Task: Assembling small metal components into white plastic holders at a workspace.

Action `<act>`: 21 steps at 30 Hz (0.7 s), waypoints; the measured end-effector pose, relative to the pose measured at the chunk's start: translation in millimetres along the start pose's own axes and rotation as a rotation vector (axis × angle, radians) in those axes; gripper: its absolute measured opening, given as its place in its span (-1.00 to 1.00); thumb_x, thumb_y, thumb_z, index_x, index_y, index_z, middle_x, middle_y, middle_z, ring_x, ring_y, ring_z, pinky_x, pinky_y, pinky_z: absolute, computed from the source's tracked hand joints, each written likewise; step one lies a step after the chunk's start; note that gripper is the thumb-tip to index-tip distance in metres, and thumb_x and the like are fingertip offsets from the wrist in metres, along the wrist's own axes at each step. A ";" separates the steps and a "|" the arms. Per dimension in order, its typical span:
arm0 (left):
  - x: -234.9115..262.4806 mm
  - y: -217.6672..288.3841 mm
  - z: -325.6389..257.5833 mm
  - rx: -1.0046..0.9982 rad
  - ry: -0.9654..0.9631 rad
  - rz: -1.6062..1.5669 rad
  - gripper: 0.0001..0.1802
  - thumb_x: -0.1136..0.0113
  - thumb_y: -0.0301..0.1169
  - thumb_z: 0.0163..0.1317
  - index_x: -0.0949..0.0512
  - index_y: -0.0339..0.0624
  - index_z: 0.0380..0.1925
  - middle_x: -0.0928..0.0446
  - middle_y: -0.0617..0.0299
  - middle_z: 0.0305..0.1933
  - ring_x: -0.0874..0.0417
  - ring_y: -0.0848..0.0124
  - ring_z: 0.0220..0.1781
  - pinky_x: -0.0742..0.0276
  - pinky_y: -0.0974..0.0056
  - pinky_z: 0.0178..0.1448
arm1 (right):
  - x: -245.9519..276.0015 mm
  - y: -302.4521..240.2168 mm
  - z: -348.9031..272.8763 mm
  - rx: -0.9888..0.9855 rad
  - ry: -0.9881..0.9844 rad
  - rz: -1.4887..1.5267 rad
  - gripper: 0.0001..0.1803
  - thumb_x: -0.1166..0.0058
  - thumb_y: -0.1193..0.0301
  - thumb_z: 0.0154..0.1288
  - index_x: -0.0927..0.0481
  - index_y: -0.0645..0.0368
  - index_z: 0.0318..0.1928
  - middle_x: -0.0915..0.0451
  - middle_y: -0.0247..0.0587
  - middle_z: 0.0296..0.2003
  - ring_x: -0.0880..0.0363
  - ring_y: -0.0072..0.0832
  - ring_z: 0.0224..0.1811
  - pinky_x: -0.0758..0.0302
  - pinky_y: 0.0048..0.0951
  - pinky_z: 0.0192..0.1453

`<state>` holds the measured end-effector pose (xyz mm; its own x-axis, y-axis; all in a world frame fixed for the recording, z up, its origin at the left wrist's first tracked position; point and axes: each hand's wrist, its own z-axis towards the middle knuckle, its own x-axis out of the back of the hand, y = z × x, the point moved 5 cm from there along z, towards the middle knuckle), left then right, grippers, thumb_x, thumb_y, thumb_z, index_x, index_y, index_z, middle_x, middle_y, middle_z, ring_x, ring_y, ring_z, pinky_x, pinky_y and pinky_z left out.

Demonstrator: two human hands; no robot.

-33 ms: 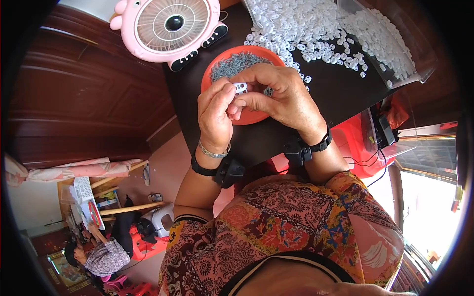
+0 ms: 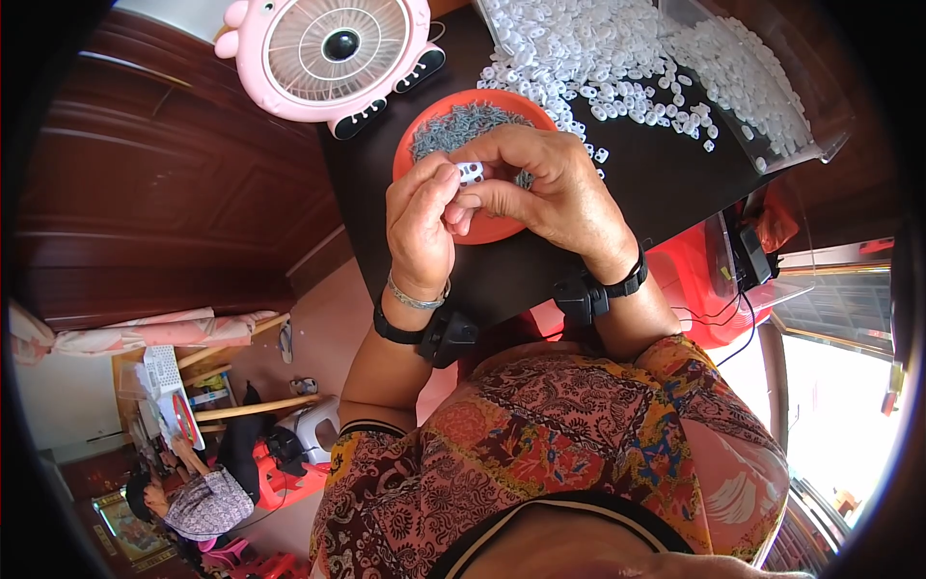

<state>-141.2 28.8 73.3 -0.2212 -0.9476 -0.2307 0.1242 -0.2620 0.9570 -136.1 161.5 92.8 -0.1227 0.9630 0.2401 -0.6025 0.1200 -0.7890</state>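
A small white plastic piece with dark holes (image 2: 469,173) sits pinched between the fingertips of both hands. My left hand (image 2: 421,220) closes on its left side, with fingers bent and pressed together. From the right, the thumb and forefinger of my right hand (image 2: 558,188) close on the same piece. Both hands are above an orange-red bowl (image 2: 499,230) filled with small grey metal screws (image 2: 461,127). My fingers cover part of the piece and of the bowl.
Loose white plastic pieces (image 2: 598,58) lie heaped on the dark table (image 2: 463,280), beside a clear bin (image 2: 825,150) of similar pieces. A pink animal-shaped fan (image 2: 338,48) stands at the far left. Another person (image 2: 204,502) sits at the lower left. A red stool (image 2: 690,280) is right.
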 end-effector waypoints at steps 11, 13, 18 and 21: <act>1.0 -1.1 -3.5 0.070 0.037 -0.080 -0.70 0.08 -0.36 0.21 -0.30 -0.20 -0.68 -0.16 0.36 -0.70 -0.17 0.58 -0.69 -0.10 0.46 -0.60 | -1.6 -8.5 -1.1 0.144 0.040 -0.027 -0.80 -0.26 0.51 0.10 -0.58 0.26 -0.24 -0.62 -0.22 -0.45 -0.66 -0.44 -0.38 -0.53 -0.52 -0.33; -2.6 -0.1 -3.5 0.097 -0.039 -0.149 -0.72 0.08 -0.38 0.22 -0.32 -0.22 -0.66 -0.17 0.35 -0.68 -0.17 0.58 -0.69 -0.11 0.47 -0.60 | -1.5 -7.5 -1.4 0.139 0.033 -0.008 -0.79 -0.26 0.51 0.10 -0.58 0.27 -0.23 -0.62 -0.22 -0.45 -0.66 -0.45 -0.38 -0.53 -0.53 -0.32; 0.7 2.2 -5.7 -0.014 -0.001 -0.043 -0.72 0.07 -0.35 0.25 -0.36 -0.23 -0.62 -0.20 0.38 -0.67 -0.17 0.62 -0.66 -0.12 0.49 -0.57 | -2.7 -6.6 0.2 0.066 0.013 0.085 -0.76 -0.24 0.55 0.11 -0.58 0.30 -0.18 -0.63 -0.22 -0.42 -0.66 -0.50 -0.36 -0.55 -0.56 -0.27; -2.5 4.4 -4.0 -0.078 0.028 0.105 -0.68 0.05 -0.31 0.29 -0.36 -0.21 -0.62 -0.22 0.41 -0.66 -0.18 0.65 -0.63 -0.12 0.51 -0.54 | -4.0 4.1 -0.4 -0.141 -0.077 0.457 -0.72 -0.22 0.63 0.10 -0.58 0.33 -0.12 -0.63 -0.24 -0.40 -0.65 -0.53 -0.33 -0.56 -0.57 -0.21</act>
<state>-136.3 29.3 77.5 -0.1756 -0.9751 -0.1356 0.2199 -0.1731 0.9600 -137.8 158.3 88.4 -0.4110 0.9047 -0.1124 -0.3609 -0.2747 -0.8912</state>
